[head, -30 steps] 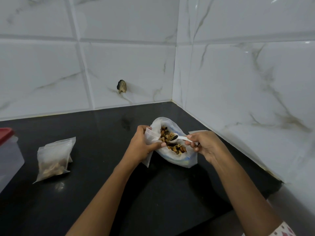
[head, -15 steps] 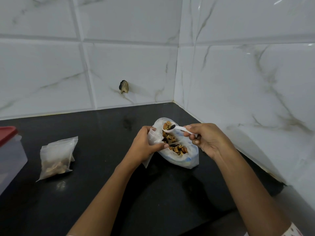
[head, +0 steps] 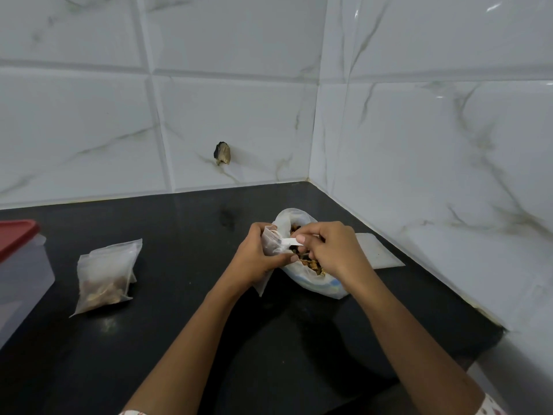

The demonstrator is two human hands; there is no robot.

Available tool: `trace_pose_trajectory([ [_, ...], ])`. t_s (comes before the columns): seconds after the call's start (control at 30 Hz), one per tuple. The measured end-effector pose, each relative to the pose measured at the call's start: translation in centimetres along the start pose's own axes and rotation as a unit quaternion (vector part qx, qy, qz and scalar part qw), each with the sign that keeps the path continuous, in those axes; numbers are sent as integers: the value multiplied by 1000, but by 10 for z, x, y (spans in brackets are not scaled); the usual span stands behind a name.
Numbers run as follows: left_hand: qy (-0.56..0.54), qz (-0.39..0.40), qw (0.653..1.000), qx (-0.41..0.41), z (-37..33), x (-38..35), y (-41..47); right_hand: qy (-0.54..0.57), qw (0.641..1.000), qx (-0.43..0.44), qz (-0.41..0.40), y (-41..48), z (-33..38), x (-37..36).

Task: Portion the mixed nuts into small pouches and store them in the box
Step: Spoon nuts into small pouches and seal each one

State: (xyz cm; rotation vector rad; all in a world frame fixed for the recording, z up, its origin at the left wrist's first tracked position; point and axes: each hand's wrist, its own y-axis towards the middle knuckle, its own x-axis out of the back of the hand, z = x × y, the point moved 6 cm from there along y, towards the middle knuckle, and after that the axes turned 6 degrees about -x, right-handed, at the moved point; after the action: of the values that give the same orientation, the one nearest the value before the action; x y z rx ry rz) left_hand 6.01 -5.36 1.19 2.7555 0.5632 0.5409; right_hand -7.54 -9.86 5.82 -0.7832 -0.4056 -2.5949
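A large clear bag of mixed nuts (head: 311, 280) sits open on the black counter near the corner. My left hand (head: 254, 256) holds a small clear pouch (head: 270, 242) at the bag's left rim, fingers curled round it. My right hand (head: 329, 247) grips a white plastic spoon (head: 288, 241), whose bowl end reaches into the pouch's mouth. A filled small pouch (head: 104, 277) lies flat on the counter to the left. At the far left edge stands the clear plastic box (head: 21, 283) with a red lid (head: 15, 238).
The black counter (head: 185, 339) ends at marble-tiled walls behind and on the right. A flat pile of empty pouches (head: 377, 250) lies beside the wall, right of the bag. A small dark stub (head: 222, 153) sticks out of the back wall.
My right hand lifted the spoon out of the nut bag and swung it left, tipping it into the small pouch my left hand holds. The left hand stayed in place.
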Motion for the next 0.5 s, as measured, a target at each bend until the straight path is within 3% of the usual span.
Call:
trace_pose_trajectory([
  [0.23,-12,-1,1000,4,5,0,2,-127,981,148,-24,-10,17,-1],
  [0.5,-13,-8,1000,2,5,0,1,-242,912,312,-108,-23,32,-5],
])
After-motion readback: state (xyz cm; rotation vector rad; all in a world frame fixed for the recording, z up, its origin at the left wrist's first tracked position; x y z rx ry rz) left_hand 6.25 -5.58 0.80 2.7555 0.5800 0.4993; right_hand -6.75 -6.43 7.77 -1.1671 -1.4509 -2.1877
